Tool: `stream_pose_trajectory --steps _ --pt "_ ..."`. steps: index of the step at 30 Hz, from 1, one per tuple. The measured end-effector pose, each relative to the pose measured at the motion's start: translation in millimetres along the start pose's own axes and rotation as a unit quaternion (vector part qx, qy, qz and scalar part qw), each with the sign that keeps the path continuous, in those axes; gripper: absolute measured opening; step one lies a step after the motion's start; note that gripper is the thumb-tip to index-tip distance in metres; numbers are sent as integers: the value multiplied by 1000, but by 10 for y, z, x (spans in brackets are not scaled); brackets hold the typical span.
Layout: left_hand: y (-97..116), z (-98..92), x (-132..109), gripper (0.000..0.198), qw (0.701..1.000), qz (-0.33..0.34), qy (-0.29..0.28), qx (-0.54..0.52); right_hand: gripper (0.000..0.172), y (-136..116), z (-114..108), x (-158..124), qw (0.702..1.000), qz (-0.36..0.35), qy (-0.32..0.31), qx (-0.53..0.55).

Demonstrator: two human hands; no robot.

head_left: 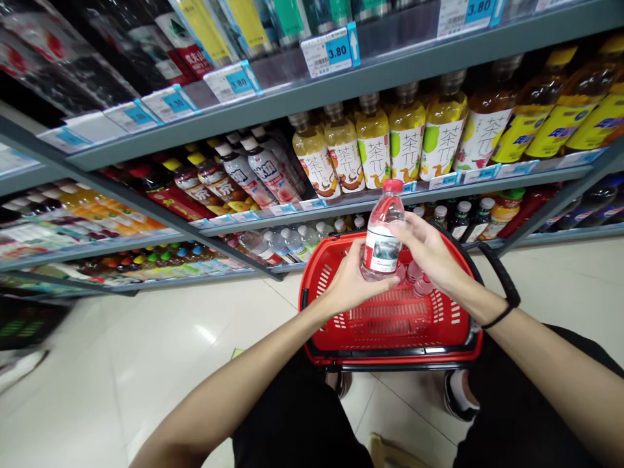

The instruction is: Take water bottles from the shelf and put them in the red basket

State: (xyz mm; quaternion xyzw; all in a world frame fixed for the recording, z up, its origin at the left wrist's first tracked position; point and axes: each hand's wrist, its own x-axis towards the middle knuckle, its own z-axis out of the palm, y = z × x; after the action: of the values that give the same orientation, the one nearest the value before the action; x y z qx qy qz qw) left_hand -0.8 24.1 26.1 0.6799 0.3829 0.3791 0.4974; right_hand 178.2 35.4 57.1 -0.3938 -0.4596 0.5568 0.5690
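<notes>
A clear water bottle [383,234] with a red cap and a white-and-red label stands upright in both my hands above a red plastic shopping basket [390,325]. My left hand [353,281] wraps around the bottle's lower part from the left. My right hand [429,252] grips its right side and upper body. More red-capped bottles [414,276] lie in the basket behind my hands.
Shop shelves [341,84] run across the view, stocked with tea bottles [375,146], other drinks and blue price tags [331,51]. Water bottles [292,242] fill the lowest shelf. The basket has a black handle [500,273] and rests on a pale tiled floor [146,351].
</notes>
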Motion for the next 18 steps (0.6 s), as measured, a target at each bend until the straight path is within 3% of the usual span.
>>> stream_pose_trajectory --steps 3,6,11,13,16,18 --pt "22 17 -14 83 999 -17 5 -35 57 -3 33 -27 997 37 48 44" --pt "73 -2 -33 76 994 -64 14 -92 44 -36 26 -45 991 67 49 105" --pt "154 -62 -91 66 958 -146 -116 -217 33 -145 -15 -51 990 80 -3 119" --pt "160 -62 -131 68 965 -150 -105 -186 35 -188 -8 -59 988 95 -21 117" --pt "125 -47 -202 71 984 -134 -59 -102 53 -215 25 -78 985 126 -38 111" --pt "91 -41 -245 63 989 -121 -70 -42 65 -194 50 -90 981 148 -54 113"
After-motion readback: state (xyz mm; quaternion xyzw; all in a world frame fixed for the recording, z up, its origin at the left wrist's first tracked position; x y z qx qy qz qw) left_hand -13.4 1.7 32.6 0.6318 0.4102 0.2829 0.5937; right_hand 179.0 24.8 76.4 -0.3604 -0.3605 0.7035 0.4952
